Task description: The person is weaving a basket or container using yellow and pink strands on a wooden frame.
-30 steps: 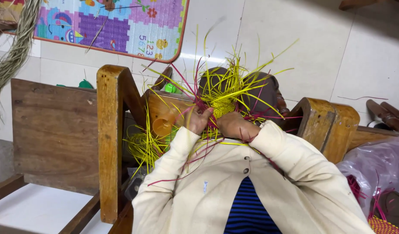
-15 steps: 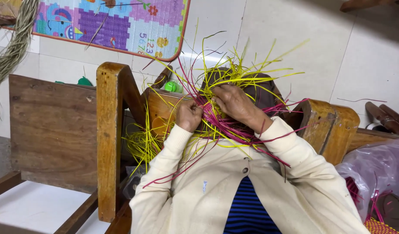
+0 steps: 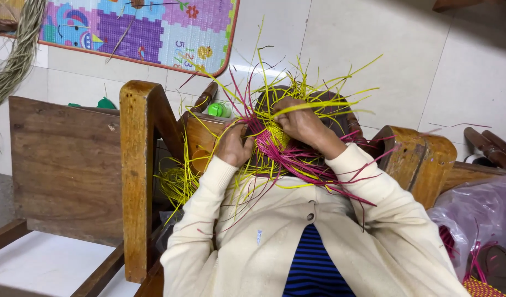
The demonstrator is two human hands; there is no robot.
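While gripping loose strands, both hands work at a woven piece [image 3: 277,137] of yellow and pink strips held over a dark round form above the lap. Left hand [image 3: 233,146] closed on strands at the piece's left edge; right hand [image 3: 302,121] pinched on a yellow strip [image 3: 319,104] at the top. Hands apart, the weave between them. Loose strip ends fanning out on every side, hiding most of the form and part of the fingers. Wooden chair frame [image 3: 137,176] just left of the left arm, with a yellow bundle [image 3: 178,184] hanging beside it. Green bottle cap [image 3: 217,110] behind the post. Colourful mat [image 3: 148,27] on the tiled floor beyond. Purple plastic bag [image 3: 478,220] at right, by the wooden armrest [image 3: 423,159].
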